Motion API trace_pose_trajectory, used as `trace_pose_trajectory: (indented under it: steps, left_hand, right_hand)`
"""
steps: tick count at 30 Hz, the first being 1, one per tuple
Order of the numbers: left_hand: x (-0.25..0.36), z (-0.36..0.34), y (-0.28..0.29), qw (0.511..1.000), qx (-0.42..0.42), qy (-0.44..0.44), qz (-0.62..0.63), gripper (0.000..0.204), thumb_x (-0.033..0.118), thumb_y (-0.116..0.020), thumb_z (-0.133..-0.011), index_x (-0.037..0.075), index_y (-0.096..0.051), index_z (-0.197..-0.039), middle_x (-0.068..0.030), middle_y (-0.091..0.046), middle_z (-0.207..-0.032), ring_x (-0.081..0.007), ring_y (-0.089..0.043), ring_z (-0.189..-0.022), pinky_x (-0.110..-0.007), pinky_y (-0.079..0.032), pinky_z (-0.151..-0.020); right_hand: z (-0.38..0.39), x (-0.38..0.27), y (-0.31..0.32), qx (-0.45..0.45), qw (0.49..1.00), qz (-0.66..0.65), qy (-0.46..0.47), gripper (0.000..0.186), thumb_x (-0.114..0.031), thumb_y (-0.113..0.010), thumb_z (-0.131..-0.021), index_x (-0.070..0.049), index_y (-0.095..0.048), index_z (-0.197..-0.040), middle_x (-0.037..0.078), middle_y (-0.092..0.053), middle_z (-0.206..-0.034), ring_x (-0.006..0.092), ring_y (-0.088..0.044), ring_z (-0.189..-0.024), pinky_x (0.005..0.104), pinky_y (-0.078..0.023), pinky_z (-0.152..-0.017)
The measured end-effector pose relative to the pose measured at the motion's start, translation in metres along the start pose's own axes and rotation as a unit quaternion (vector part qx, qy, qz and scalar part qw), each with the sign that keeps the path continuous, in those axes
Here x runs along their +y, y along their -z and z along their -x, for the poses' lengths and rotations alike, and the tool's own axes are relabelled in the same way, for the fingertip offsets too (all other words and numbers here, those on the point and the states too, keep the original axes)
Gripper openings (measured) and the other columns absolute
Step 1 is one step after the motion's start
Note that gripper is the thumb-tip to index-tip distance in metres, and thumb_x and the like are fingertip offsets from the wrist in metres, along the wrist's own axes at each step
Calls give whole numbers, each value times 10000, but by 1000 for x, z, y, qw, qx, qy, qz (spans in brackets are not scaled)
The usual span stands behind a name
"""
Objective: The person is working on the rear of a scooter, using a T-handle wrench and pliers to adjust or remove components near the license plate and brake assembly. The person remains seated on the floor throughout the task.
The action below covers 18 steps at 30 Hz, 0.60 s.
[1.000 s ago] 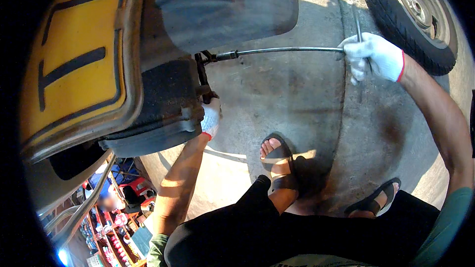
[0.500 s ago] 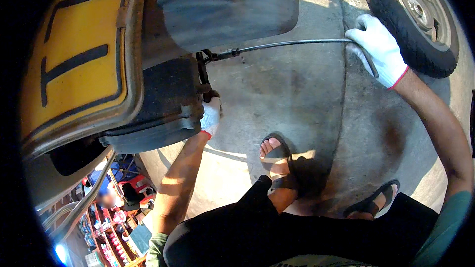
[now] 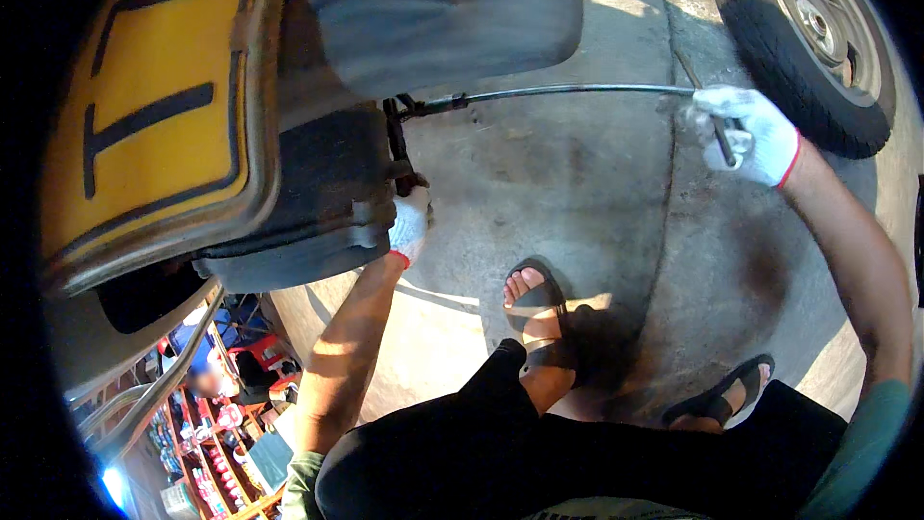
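Observation:
My right hand [image 3: 746, 135], in a white glove with a red cuff, is shut on the bent end of a long thin metal rod [image 3: 568, 90]. The rod runs left across the concrete to a fitting under the grey rear body of a vehicle [image 3: 443, 10]. My left hand [image 3: 409, 224], also gloved in white, reaches up and presses against the dark underside of the vehicle beside a black bracket [image 3: 397, 149]. Whether its fingers grip anything is hidden.
A yellow plate [image 3: 154, 106] with black marks covers the vehicle's rear at left. A black tyre on a steel wheel [image 3: 804, 29] stands at top right. My feet in black sandals [image 3: 539, 323] rest on stained concrete. Shop shelves and a person show at lower left.
My right hand with the rod's end rose toward the tyre, then came back down and left; the rod swung with it. My left hand stayed in place.

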<state>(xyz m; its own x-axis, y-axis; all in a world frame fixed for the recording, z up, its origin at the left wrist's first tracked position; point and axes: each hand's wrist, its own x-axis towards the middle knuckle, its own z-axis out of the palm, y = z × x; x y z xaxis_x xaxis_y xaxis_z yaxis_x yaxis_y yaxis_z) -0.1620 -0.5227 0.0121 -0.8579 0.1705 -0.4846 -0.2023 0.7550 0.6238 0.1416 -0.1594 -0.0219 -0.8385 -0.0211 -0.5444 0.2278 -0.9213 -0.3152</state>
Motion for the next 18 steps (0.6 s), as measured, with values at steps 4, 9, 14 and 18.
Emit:
trace_pose_trajectory:
  steps: [4,9,14,18]
  left_hand:
    - [0,-6,0,1000,-7,28,9,93,174,-586,-818,111,-552,-877,-20,-519,-717,-128,-473,-566,-295,-405,-496]
    - [4,3,0,999,9,31,19,91,206,-580,-829,115,-580,-835,2,-522,-696,-124,-489,-572,-287,-421,-511]
    - [5,5,1,998,-19,24,61,55,165,-555,-830,124,-565,-866,7,-502,-708,-120,-447,-557,-290,-390,-509]
    - [8,3,0,997,-41,31,51,65,142,-555,-824,126,-554,-887,10,-495,-707,-117,-441,-556,-288,-382,-508]
  right_hand:
    - [5,10,4,-49,999,2,-22,211,-100,-531,-911,27,-564,-1076,55,-648,-768,10,-403,-408,183,-329,-370]
    - [0,8,-17,42,892,441,93,145,-63,-566,-871,-16,-595,-1005,31,-631,-761,33,-493,-504,200,-379,-447]
    - [-8,1,-6,161,393,761,490,223,-15,-650,-802,-35,-585,-1014,165,-580,-971,364,-599,-829,359,-497,-712]
    - [-21,2,8,149,709,583,367,186,-99,-591,-881,-45,-590,-1059,118,-574,-896,257,-628,-768,371,-517,-674]
